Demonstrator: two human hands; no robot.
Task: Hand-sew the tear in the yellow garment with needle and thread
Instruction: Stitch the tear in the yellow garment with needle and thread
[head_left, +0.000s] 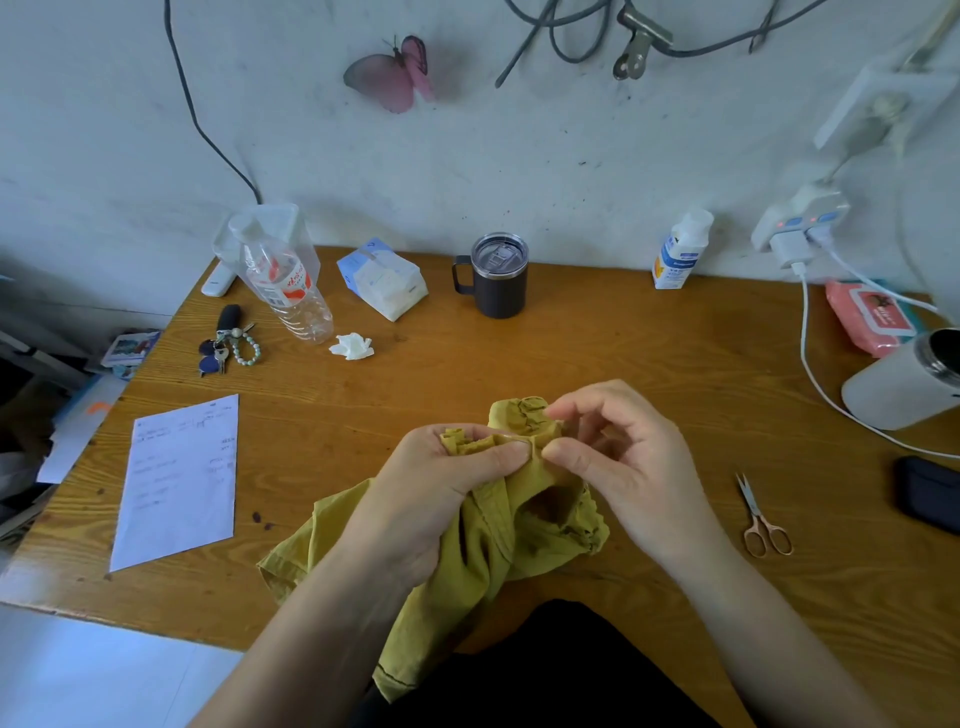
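Surface (597, 353): wood-grain desk, far edge against a white wall.
Yellow garment (488, 551): near the middle of the near edge. The upper part is bunched and lifted between both hands; the rest trails down over the near edge toward the person's lap.
Left hand (441, 483): grip clenched on the bunched fabric, fingers curled round it and thumb pressed on top.
Right hand (623, 467): grip pinching a fold of the garment between thumb and forefinger, just beside the left thumb; the other fingers are loosely curled.
Needle and thread: too small to make out; cannot tell whether either is inside the right pinch.
Tear: not distinguishable among the folds.
Scissors (761, 519): small, rose-gold handles, blades closed. They lie flat toward the right edge, well apart from the hands.
Paper sheet (179, 483): flat, near the near-left corner.
Keys (226, 340): bunch with a bead loop, left edge.
Plastic bottle (288, 286): clear, leaning, near the far-left corner.
Crumpled tissue (353, 346): just beside the bottle's base.
Tissue pack (384, 278): far edge, left of centre.
Lidded mug (498, 280): dark, upright, middle of the far edge.
White bottle (678, 254): upright, far edge, right of centre.
Pink wipes pack (867, 319): far-right corner.
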